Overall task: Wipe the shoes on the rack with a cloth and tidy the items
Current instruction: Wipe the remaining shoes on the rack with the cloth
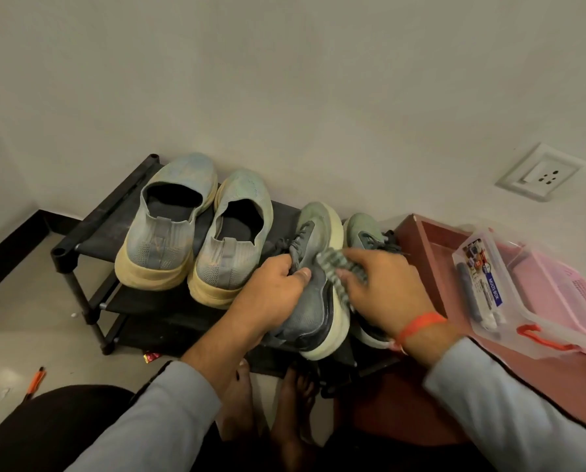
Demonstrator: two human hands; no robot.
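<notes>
A: A black shoe rack (90,229) stands against a pale wall, a dark red counter (417,233) at its right end. What sits on top?

B: A pair of faded slip-on shoes (196,233), heels toward the camera, fills the left half. Right of them, a grey-green laced sneaker (313,298) is tipped onto its side, sole to the right, above the shelf. Its mate (361,229) stands upright just beyond, against the counter's edge.

A: And the hands?

B: The left hand (272,291) is clamped on the tipped sneaker at the collar and laces. The right hand (383,287) is closed on a grey striped cloth (335,274), pressed to the sole's edge. Motion blur smears the cloth, so exactly where it touches is hard to say.

A: On the counter?

B: A pink mesh basket (557,294), and resting partly on it a clear plastic box (495,291) with red latches, tilted, small items inside.

A: What might go wrong?

B: The sneaker looks held at one end only; a hard stroke could twist it free and drop it on the bare feet (267,396) below. The wiping elbow swings close to the tilted box and could nudge it off. Loose laces might snag the cloth.
</notes>
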